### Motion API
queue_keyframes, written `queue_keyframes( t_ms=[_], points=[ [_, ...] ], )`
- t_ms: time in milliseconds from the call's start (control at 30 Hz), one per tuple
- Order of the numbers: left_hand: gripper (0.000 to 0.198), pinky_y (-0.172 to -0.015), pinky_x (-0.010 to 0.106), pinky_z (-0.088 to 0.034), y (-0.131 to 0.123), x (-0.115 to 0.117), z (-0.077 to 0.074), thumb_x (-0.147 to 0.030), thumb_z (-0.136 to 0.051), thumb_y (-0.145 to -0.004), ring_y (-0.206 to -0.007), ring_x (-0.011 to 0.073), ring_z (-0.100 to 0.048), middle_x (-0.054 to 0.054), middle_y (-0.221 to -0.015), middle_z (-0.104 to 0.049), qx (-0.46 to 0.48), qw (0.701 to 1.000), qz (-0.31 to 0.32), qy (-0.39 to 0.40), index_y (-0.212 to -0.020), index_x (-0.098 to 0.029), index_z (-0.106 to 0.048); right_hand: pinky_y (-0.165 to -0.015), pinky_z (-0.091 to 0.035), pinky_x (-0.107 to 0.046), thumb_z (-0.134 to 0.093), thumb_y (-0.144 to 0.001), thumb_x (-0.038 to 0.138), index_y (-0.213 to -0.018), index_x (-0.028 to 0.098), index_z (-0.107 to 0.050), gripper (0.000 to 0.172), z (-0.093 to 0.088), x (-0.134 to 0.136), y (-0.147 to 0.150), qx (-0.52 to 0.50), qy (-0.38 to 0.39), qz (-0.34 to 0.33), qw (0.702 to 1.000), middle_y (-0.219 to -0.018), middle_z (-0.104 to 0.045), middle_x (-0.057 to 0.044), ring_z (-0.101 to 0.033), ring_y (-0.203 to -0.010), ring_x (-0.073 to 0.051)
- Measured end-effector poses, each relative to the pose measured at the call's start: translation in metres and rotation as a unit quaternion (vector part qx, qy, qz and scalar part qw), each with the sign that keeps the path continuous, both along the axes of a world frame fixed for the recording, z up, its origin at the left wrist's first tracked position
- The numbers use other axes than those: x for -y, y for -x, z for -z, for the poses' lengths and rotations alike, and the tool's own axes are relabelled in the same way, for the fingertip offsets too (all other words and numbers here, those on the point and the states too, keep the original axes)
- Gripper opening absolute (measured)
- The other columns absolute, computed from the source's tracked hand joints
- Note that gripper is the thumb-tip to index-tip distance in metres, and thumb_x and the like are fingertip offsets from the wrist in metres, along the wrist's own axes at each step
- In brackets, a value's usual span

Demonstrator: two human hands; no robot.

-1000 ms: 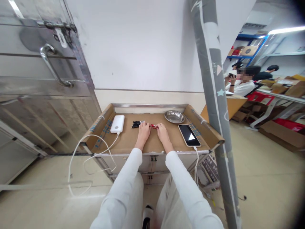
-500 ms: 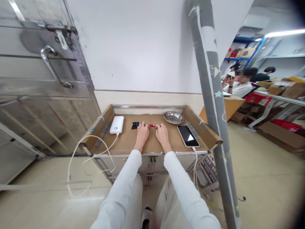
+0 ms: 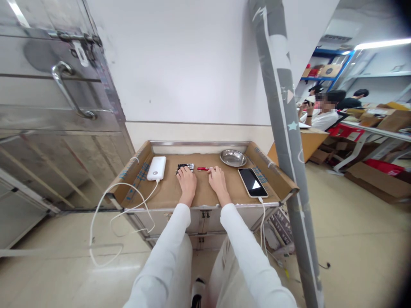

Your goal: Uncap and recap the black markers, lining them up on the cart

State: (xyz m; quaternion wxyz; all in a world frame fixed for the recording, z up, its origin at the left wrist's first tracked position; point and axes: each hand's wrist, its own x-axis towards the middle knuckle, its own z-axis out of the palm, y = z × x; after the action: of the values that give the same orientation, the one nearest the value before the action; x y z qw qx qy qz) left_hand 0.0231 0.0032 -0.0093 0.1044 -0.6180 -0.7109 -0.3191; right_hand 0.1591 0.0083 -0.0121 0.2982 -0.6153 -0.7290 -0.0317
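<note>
A brown cardboard-lined tabletop [image 3: 170, 192] lies in front of me. Several black pens [image 3: 186, 165] are bunched left of the middle, and my left hand [image 3: 187, 182] rests over their near side, fingertips on or by them; its grip cannot be made out. Just right of them lies a red pen [image 3: 203, 169], pointing sideways. The fingers of my right hand [image 3: 218, 182] are pressed together at the red pen's right end, which they partly hide.
A white power bank [image 3: 156, 168] with a cable lies left; a steel dish [image 3: 233, 158] and a phone [image 3: 252, 182] lie right. A grey wrapped pole [image 3: 285, 107] leans at the right edge. People sit at tables in the right background.
My left hand has let go of the red pen's left end and moved left to the black pens. My right hand stays at the red pen's right end.
</note>
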Motion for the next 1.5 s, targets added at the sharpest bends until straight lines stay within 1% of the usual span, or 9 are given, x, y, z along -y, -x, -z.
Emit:
queue_keyframes(
  t_ms=[267, 333, 433, 567, 700, 867, 1067, 1333, 1500],
  points=[
    [0.025, -0.086, 0.042, -0.043, 0.003, -0.009, 0.006, -0.025, -0.034, -0.093, -0.097, 0.0283, -0.055, 0.017, -0.097, -0.060, -0.035, 0.999, 0.007, -0.029, -0.100, -0.011, -0.054, -0.087, -0.040, -0.035, -0.038, -0.085, 0.008, -0.109, 0.014, -0.059, 0.032, 0.004, -0.004, 0.000, -0.028, -0.015, -0.016, 0.999, -0.104, -0.058, -0.012, -0.053, -0.096, -0.022],
    [0.027, -0.083, 0.038, -0.045, 0.003, -0.012, 0.005, -0.029, -0.034, -0.095, -0.093, 0.0252, -0.057, 0.015, -0.098, -0.060, -0.031, 0.998, 0.060, -0.017, -0.102, -0.013, -0.054, -0.090, -0.041, -0.035, -0.037, -0.085, 0.008, -0.120, 0.015, -0.054, 0.039, 0.003, -0.004, 0.000, -0.055, -0.038, -0.043, 0.997, -0.111, -0.056, -0.012, -0.053, -0.100, -0.021],
    [0.024, -0.077, 0.029, -0.046, 0.002, -0.015, 0.002, -0.032, -0.037, -0.096, -0.089, 0.0198, -0.060, 0.011, -0.102, -0.059, -0.027, 0.982, 0.188, 0.006, -0.103, -0.017, -0.054, -0.094, -0.042, -0.034, -0.037, -0.085, 0.007, -0.131, 0.019, -0.045, 0.048, 0.001, -0.003, 0.001, -0.083, -0.060, -0.096, 0.990, -0.119, -0.054, -0.010, -0.053, -0.106, -0.020],
    [0.017, -0.072, 0.025, -0.047, 0.001, -0.014, 0.004, -0.033, -0.045, -0.093, -0.087, 0.0165, -0.062, 0.007, -0.103, -0.057, 0.009, 0.965, 0.264, 0.009, -0.102, -0.020, -0.053, -0.094, -0.043, -0.034, -0.039, -0.085, 0.007, -0.119, 0.020, -0.056, 0.040, 0.001, -0.004, 0.000, -0.080, -0.058, -0.141, 0.985, -0.110, -0.058, -0.009, -0.054, -0.102, -0.020],
    [0.017, -0.075, 0.026, -0.049, 0.001, -0.013, 0.004, -0.033, -0.051, -0.090, -0.086, 0.0155, -0.062, 0.004, -0.096, -0.058, 0.092, 0.954, 0.283, -0.026, -0.103, -0.021, -0.051, -0.092, -0.044, -0.035, -0.040, -0.088, 0.010, -0.110, 0.017, -0.062, 0.032, 0.005, -0.007, -0.002, -0.067, -0.046, -0.117, 0.990, -0.101, -0.061, -0.010, -0.054, -0.096, -0.021],
    [0.022, -0.077, 0.028, -0.051, 0.002, -0.018, 0.006, -0.031, -0.055, -0.088, -0.087, 0.0153, -0.061, 0.006, -0.096, -0.058, 0.196, 0.926, 0.298, -0.124, -0.106, -0.020, -0.049, -0.093, -0.043, -0.037, -0.039, -0.087, 0.008, -0.109, 0.014, -0.062, 0.032, 0.012, -0.012, -0.003, -0.069, -0.036, -0.086, 0.993, -0.103, -0.061, -0.013, -0.053, -0.098, -0.022],
    [0.033, -0.077, 0.029, -0.054, 0.001, -0.029, 0.015, -0.035, -0.055, -0.088, -0.089, 0.0152, -0.062, 0.007, -0.098, -0.057, 0.245, 0.895, 0.336, -0.163, -0.115, -0.019, -0.045, -0.095, -0.043, -0.038, -0.038, -0.083, 0.004, -0.109, 0.015, -0.062, 0.037, 0.017, -0.017, -0.002, -0.105, -0.034, -0.114, 0.987, -0.104, -0.062, -0.012, -0.054, -0.099, -0.022],
    [0.030, -0.077, 0.031, -0.054, 0.003, -0.020, 0.004, -0.036, -0.054, -0.089, -0.085, 0.0153, -0.062, 0.008, -0.100, -0.058, 0.265, 0.900, 0.292, -0.182, -0.113, -0.019, -0.046, -0.098, -0.043, -0.037, -0.038, -0.079, 0.001, -0.112, 0.016, -0.059, 0.042, 0.019, -0.018, -0.004, -0.167, -0.042, -0.144, 0.974, -0.109, -0.062, -0.010, -0.055, -0.104, -0.019],
    [0.025, -0.079, 0.032, -0.052, 0.004, -0.019, 0.002, -0.035, -0.053, -0.089, -0.087, 0.0157, -0.060, 0.008, -0.101, -0.057, 0.271, 0.904, 0.271, -0.190, -0.108, -0.019, -0.048, -0.096, -0.044, -0.037, -0.042, -0.080, 0.004, -0.106, 0.016, -0.062, 0.035, 0.019, -0.018, -0.003, -0.161, -0.043, -0.142, 0.976, -0.105, -0.064, -0.010, -0.057, -0.100, -0.020]
  ],
)
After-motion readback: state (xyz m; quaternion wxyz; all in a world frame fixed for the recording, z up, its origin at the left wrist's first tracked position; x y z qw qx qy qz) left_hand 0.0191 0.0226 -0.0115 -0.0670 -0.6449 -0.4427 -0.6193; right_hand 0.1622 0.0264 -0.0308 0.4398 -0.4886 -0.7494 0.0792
